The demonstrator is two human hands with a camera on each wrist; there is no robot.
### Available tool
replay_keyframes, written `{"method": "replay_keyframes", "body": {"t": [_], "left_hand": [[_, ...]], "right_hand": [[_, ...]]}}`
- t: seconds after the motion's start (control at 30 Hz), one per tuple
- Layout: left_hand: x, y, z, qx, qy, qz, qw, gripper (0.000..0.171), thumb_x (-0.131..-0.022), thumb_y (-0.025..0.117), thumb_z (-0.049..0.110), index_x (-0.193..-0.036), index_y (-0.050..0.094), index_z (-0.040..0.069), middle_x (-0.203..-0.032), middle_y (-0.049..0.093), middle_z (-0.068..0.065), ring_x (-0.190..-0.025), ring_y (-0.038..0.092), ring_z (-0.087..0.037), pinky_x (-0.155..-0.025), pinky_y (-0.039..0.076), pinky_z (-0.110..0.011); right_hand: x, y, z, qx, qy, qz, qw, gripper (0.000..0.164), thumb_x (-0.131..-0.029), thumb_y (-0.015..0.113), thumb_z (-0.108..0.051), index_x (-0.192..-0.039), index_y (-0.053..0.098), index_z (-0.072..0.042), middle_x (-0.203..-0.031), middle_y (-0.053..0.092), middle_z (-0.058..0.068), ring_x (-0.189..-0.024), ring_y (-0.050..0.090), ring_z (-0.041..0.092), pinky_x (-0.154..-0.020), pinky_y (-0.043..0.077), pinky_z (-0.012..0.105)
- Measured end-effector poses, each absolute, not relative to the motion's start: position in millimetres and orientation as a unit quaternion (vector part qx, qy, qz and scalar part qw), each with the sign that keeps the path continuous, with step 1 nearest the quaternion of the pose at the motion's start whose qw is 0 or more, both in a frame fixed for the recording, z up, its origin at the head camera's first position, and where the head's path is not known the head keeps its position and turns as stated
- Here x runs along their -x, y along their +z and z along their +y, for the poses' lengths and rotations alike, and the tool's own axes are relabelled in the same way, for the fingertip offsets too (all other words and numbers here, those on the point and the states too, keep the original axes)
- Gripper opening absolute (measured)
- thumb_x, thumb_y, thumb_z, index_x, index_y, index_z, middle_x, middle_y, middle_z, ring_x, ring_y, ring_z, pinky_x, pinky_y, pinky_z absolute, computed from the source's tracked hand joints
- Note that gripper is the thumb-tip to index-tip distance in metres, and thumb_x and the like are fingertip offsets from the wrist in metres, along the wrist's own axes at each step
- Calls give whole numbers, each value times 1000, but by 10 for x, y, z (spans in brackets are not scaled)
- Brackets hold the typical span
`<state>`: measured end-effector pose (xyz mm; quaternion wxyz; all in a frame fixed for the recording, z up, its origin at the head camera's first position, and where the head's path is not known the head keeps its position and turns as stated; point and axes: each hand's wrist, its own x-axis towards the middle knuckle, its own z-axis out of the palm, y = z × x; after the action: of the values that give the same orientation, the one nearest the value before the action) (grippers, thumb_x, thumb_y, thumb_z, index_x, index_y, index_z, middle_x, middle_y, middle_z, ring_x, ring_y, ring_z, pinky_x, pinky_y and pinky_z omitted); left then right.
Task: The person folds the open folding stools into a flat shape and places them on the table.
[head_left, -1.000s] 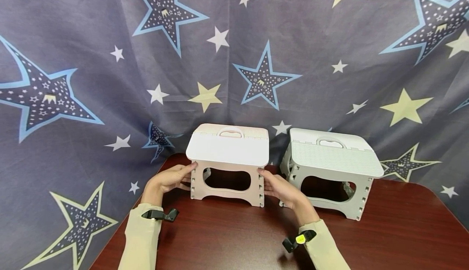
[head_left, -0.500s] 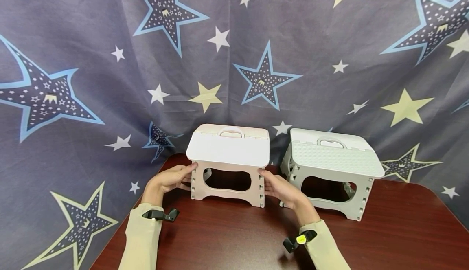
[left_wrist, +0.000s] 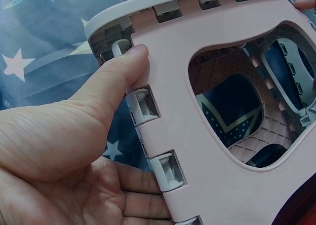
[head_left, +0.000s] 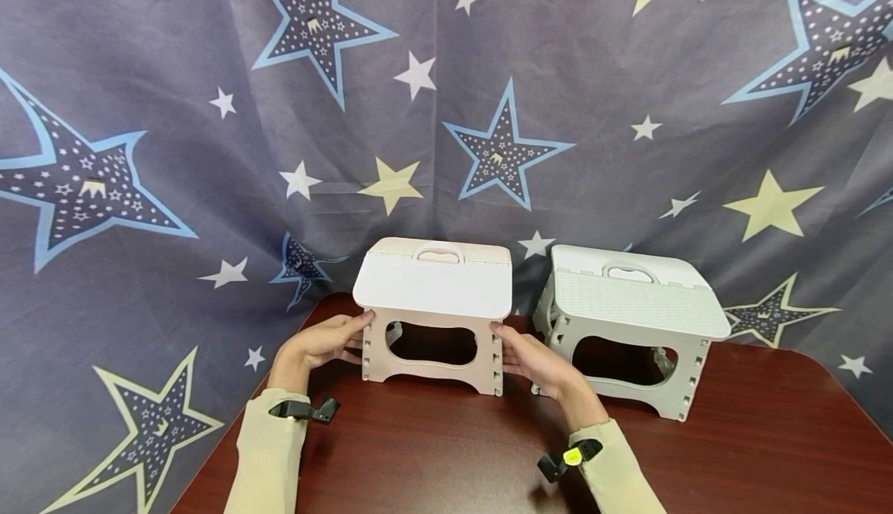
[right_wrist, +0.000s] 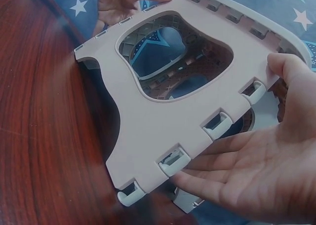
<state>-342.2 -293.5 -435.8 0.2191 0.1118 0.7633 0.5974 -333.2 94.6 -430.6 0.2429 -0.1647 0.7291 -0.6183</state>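
Note:
A pale pink folding step stool (head_left: 432, 289) with a white-looking top and a carry handle stands unfolded on the table in the head view. My left hand (head_left: 324, 339) grips its left side, the thumb on the front panel's upper corner just under the top. The left wrist view shows the fingers (left_wrist: 143, 205) running behind that panel's hinged edge. On the opposite side my right hand (head_left: 533, 359) holds the stool the same way, its thumb (right_wrist: 286, 67) near the top. In the right wrist view, the right fingers pass behind the side edge, their tips hidden.
A second folding stool (head_left: 635, 297), pale grey-green, stands unfolded just to the right, close behind my right hand. Both stools are on a dark red-brown wooden table (head_left: 432, 452). A grey star-patterned cloth (head_left: 593, 49) hangs behind the table.

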Motion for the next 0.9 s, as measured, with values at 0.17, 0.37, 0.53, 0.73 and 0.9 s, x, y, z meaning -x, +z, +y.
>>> {"method": "replay_keyframes", "body": {"t": [0.17, 0.37, 0.53, 0.73, 0.9], "left_hand": [[3420, -4360, -2940, -116, 596, 764, 219, 56, -108, 41, 48, -121, 61, -3, -108, 73, -6, -104, 69, -22, -98, 55, -54], [3428, -4358, -2941, -119, 597, 761, 223, 58, -109, 39, 49, -122, 62, -3, -109, 73, -6, -104, 70, -21, -98, 55, -53], [3434, -4362, -2939, -123, 598, 759, 224, 59, -109, 39, 49, -123, 62, -3, -109, 74, -6, -104, 70, -20, -99, 55, -54], [3434, -4371, -2948, -123, 600, 759, 222, 57, -109, 40, 48, -121, 62, -3, -108, 73, -6, -103, 70, -21, -98, 55, -54], [3433, -4379, -2948, -120, 602, 758, 222, 56, -109, 40, 49, -120, 62, -2, -107, 73, -5, -103, 70, -21, -98, 55, -54]], "right_hand": [[3326, -4304, 942, 166, -617, 730, 244, 80, -104, 41, -51, -150, 32, 13, -152, 41, 35, -142, 44, 42, -120, 35, 56], [3325, -4307, 941, 163, -617, 730, 243, 80, -104, 41, -51, -151, 31, 14, -152, 41, 35, -142, 45, 42, -120, 35, 56], [3331, -4308, 939, 162, -616, 731, 244, 81, -104, 41, -51, -151, 30, 13, -152, 41, 35, -142, 44, 43, -120, 35, 56], [3334, -4300, 940, 166, -615, 731, 244, 81, -104, 41, -51, -151, 30, 14, -153, 41, 35, -142, 45, 42, -120, 35, 55], [3335, -4299, 943, 168, -615, 730, 246, 80, -104, 40, -51, -151, 32, 13, -152, 43, 34, -141, 46, 41, -120, 35, 55]]}}
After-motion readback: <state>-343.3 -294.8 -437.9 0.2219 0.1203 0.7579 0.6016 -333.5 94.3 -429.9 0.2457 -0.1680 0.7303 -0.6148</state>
